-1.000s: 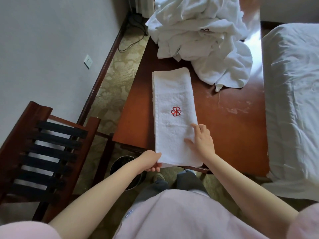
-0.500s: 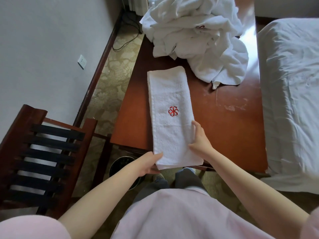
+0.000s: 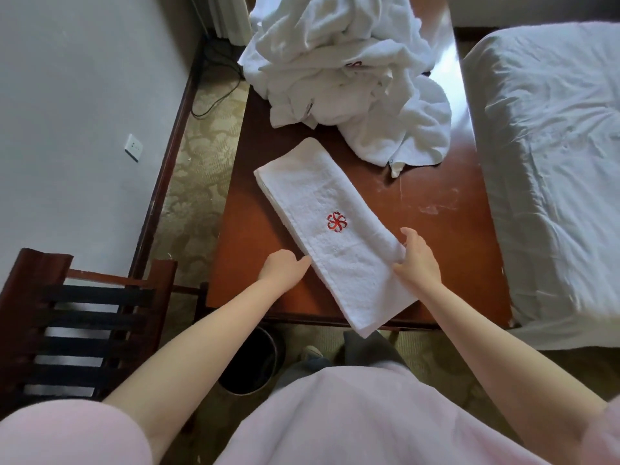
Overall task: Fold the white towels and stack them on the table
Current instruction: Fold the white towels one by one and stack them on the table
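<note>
**Q:** Where's the folded towel (image 3: pixel 322 196) sat, and how's it being held?

**A:** It's laid slantwise on the worktop (image 3: pixel 453 246), red logo (image 3: pixel 336 222) up, near end hung over the front edge. Its right long edge is pinched by the right hand (image 3: pixel 419 263), thumb on top. The left hand (image 3: pixel 285 270) is pressed against the opposite edge; a grip there can't be made out tbh. The unfolded towel pile (image 3: pixel 345 78) is heaped at the far end, just beyond it.
</note>
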A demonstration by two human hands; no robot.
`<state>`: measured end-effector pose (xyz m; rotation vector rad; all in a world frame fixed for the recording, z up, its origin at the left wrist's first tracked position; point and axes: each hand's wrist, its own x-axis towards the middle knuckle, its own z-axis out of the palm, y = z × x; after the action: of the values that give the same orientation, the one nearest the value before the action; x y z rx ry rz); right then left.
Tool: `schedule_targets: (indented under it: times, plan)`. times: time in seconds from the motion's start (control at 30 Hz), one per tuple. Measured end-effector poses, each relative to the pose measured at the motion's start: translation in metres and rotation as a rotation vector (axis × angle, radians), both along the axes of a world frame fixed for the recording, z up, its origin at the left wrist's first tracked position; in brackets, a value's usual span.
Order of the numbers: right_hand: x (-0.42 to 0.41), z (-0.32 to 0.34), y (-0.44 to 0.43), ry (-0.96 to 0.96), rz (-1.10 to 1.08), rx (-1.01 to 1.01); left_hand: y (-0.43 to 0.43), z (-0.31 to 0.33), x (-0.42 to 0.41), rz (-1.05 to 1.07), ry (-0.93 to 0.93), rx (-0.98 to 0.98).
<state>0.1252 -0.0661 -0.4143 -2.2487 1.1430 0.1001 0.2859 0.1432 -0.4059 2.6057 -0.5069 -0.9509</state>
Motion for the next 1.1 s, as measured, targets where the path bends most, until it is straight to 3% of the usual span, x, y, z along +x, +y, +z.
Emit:
schedule_targets:
  times: [0.1, 0.23, 0.43, 0.6, 0.77, 1.0, 1.1]
  plan:
    - [0.006, 0.009, -0.018, 0.016, -0.036, -0.175, -0.023, 0.014, 0.036, 0.076, -0.068, -0.122]
    - [0.013, 0.017, -0.04, 0.096, -0.132, -0.242, -0.059, 0.025, 0.083, 0.058, -0.159, -0.176]
    - [-0.009, 0.01, -0.023, 0.152, -0.43, -0.21, -0.101, 0.014, 0.135, -0.035, -0.306, 0.037]
    - [-0.024, 0.001, -0.001, 0.221, -0.711, 0.051, -0.112, -0.008, 0.16, -0.013, -0.181, 0.189]
    - [-0.015, -0.006, 0.002, 0.148, -0.916, 0.307, -0.108, -0.016, 0.163, 0.047, -0.146, 0.157]
    - [-0.009, -0.007, -0.033, 0.045, -0.874, 0.301, -0.072, -0.009, 0.158, 0.286, 0.185, -0.019]
    - [-0.011, -0.004, -0.051, -0.017, -0.772, 0.286, -0.052, -0.008, 0.141, 0.374, 0.217, -0.118]
